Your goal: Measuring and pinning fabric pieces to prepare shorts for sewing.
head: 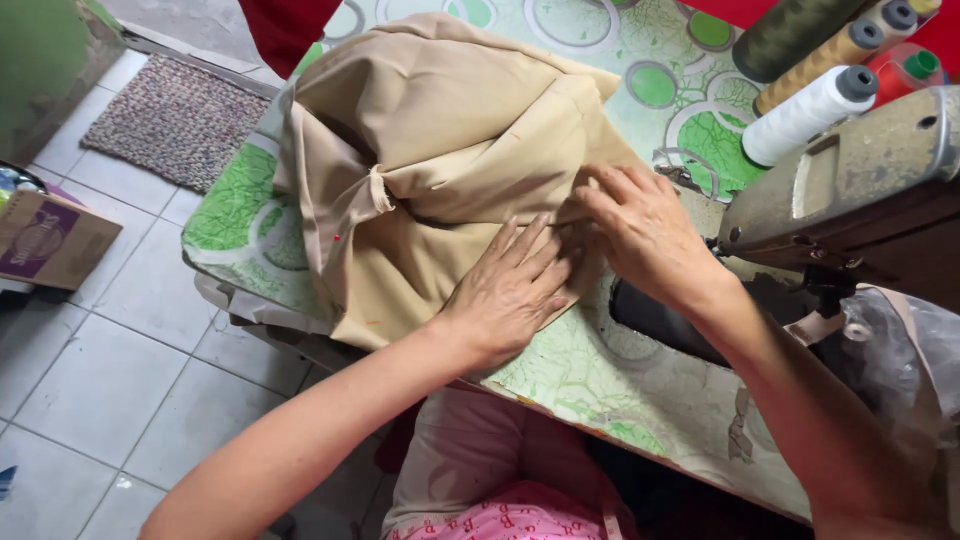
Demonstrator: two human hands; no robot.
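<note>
A bunched piece of tan fabric [440, 150] lies on the sewing table [590, 380], which has a green and white patterned cover. My left hand [510, 290] rests flat on the fabric's near edge, fingers spread. My right hand [640, 225] presses on the fabric's right edge with curled fingers, beside the sewing machine [850, 190]. A small red-headed pin [337, 238] sticks in the cloth at the left.
Several thread cones stand at the back right: white [805, 115], tan [815, 65], dark green [790, 30] and red [905, 70]. A cardboard box [50, 240] and a woven mat [180, 120] lie on the tiled floor to the left.
</note>
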